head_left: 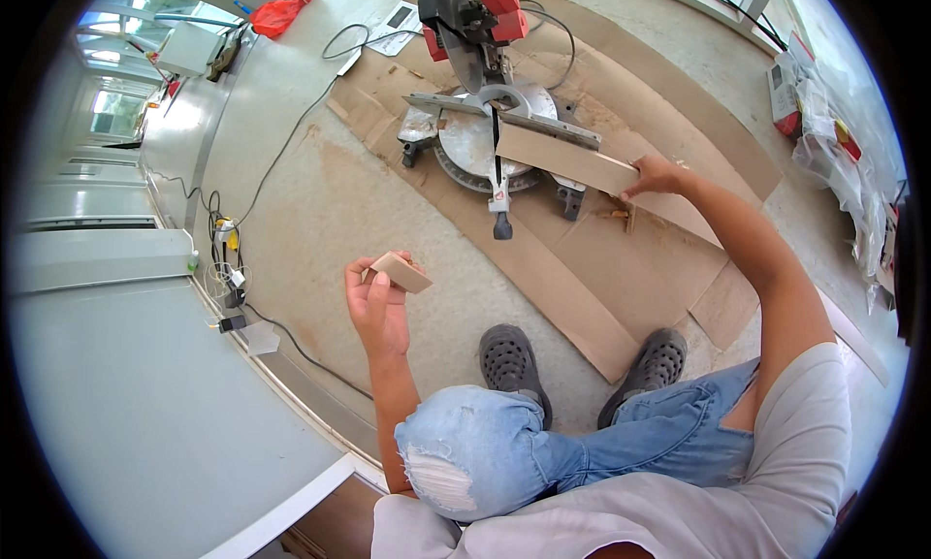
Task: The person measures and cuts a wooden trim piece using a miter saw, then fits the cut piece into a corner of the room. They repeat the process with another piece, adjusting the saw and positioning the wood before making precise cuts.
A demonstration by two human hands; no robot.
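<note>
Between the thumb and fingers of my left hand (380, 302) is a small wood offcut (402, 272), held up above the floor at some distance from the saw. My right hand (656, 179) grips the right end of a long flat wooden board (567, 159). That board lies across the right side of the miter saw (485, 137), along its fence, with its left end near the slot in the round metal table. The red and black saw head (475, 21) is raised, and its blade stands above the table.
Flattened cardboard (630, 268) lies under the saw, with wood scraps (621, 216) on it. Black cables (281, 152) run over the floor at left toward plugs and adapters (233, 287). Plastic-wrapped items (834, 142) stand at right. My shoes (511, 360) are near the cardboard edge.
</note>
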